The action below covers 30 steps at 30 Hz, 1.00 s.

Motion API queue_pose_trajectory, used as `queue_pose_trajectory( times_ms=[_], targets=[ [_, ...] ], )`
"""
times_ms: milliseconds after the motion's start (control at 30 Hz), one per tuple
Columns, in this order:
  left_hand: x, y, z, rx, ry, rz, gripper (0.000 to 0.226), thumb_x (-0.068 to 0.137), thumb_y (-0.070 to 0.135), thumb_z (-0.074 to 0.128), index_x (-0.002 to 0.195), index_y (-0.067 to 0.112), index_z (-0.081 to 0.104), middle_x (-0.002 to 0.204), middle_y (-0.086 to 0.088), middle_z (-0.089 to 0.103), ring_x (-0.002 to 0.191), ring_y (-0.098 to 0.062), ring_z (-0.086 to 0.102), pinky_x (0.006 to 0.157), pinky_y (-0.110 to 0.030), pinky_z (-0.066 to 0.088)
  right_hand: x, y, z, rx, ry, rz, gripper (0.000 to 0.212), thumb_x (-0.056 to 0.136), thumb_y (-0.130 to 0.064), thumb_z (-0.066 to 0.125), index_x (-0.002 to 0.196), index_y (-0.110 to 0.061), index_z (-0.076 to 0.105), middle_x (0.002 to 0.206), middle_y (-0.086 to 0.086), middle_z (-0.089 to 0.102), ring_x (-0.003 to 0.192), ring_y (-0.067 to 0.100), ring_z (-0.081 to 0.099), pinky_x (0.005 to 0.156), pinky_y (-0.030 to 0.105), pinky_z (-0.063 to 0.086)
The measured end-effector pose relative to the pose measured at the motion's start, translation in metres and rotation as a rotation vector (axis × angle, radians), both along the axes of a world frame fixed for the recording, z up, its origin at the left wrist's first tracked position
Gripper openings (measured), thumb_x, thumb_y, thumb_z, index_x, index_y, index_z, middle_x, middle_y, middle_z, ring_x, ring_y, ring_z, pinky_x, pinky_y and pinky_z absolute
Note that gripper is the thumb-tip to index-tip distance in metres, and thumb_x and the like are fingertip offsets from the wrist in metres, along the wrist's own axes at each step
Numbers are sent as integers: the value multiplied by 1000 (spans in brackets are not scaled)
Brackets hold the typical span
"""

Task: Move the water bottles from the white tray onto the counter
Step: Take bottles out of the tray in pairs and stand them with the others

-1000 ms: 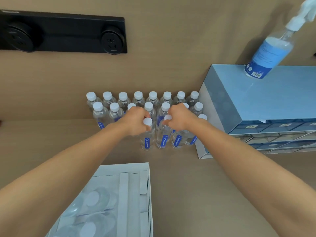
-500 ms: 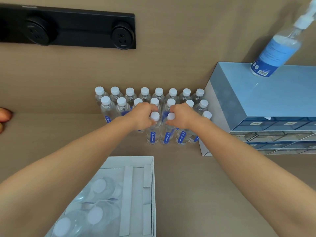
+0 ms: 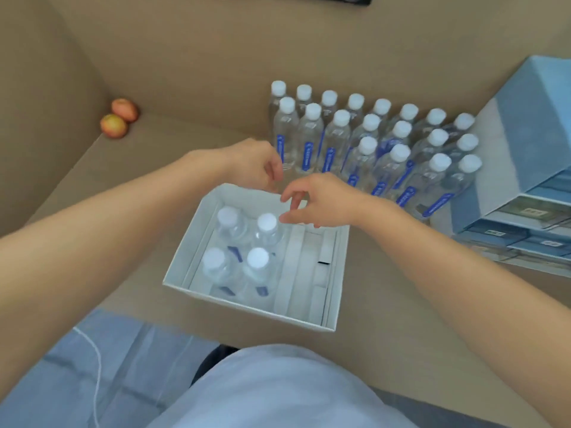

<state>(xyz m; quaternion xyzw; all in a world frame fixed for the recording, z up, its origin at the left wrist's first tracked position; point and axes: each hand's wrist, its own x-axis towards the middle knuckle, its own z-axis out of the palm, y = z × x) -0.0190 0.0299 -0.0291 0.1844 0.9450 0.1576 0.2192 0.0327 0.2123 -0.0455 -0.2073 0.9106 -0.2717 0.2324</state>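
1. Both hands are empty and hang over the far end of the white tray [image 3: 197, 299]; by the look of it, the person is between placements and reaching for more bottles.
2. The left hand [image 3: 251, 163] hovers at the tray's far rim with its fingers loosely curled around nothing.
3. The right hand [image 3: 318, 200] is half open, thumb and forefinger apart, just beside the cap of the far right bottle [image 3: 267, 225] in the tray but not yet gripping it.
4. Four bottles stand upright in the tray's left part; the other three [image 3: 227, 220], [image 3: 213, 262], [image 3: 258, 261] sit below and nearer than both hands.
5. The next move probably calls for each hand to drop onto a cap or neck, close, and lift straight up clear of the tray wall.
6. The moved bottles [image 3: 370, 143] stand in tight rows on the surface [image 3: 386, 319] beyond the tray, beside a blue drawer unit [image 3: 531, 143]; open room shows at the near row.
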Motion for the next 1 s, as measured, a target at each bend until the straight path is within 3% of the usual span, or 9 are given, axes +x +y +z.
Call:
queue_pose_trajectory(
  times_ms=[100,167,267,367,467,600,733,867,1000],
  targets=[
    [21,-28,-7,-97,-129,1,26,76,39,80,99,28,74,99,6,74,91,-20,68,79,-30,53,10,-24,-15,39,41,93,44,79,-45,77,117,-23,69,100,-2,68,76,11,57,67,23,42],
    [32,-43,-14,-131,-206,6,34,70,42,83,101,29,74,104,6,71,92,-22,68,79,-30,54,12,-36,-21,68,146,141,35,79,-39,79,106,-18,72,93,4,64,79,17,52,68,28,40],
    [43,-53,-19,-128,-107,50,38,63,40,88,97,30,73,103,3,65,90,-22,62,76,-30,50,9,-42,-22,89,255,118,29,79,-37,78,78,-9,68,81,8,60,76,23,51,67,35,44],
    [45,-52,-16,-134,27,72,29,62,34,89,82,22,72,87,0,68,70,-15,63,67,-30,54,2,-35,-15,72,259,56,35,79,-36,79,65,-9,61,73,11,63,71,25,54,69,43,52],
    [41,-48,-3,-96,1,101,22,62,25,88,77,16,75,72,0,72,41,-7,66,52,-25,57,-8,-23,6,13,261,2,34,78,-33,80,68,-5,64,71,12,65,68,24,57,64,39,50],
    [19,-27,43,-7,77,113,16,61,29,85,68,19,75,48,13,68,46,-5,69,48,-20,49,-30,0,55,-28,322,-59,28,76,-34,79,73,-7,72,65,11,71,66,23,66,60,33,51],
    [-10,-4,97,56,143,128,19,62,34,85,65,21,73,45,22,65,50,-5,70,47,-20,44,-47,29,101,-77,319,-129,28,75,-38,79,72,-11,73,61,-2,72,49,5,68,55,15,49],
    [-26,16,114,105,144,128,20,60,34,87,65,19,74,47,17,67,51,-7,72,51,-22,45,-58,49,119,-104,392,-167,24,75,-36,78,75,-13,73,64,7,73,51,9,69,64,33,57],
    [-43,38,106,148,194,120,15,60,30,84,64,17,76,46,8,67,46,0,65,45,-17,43,-78,57,105,-63,432,-185,27,75,-33,78,72,-7,70,75,14,71,66,24,66,67,40,54]
  ],
)
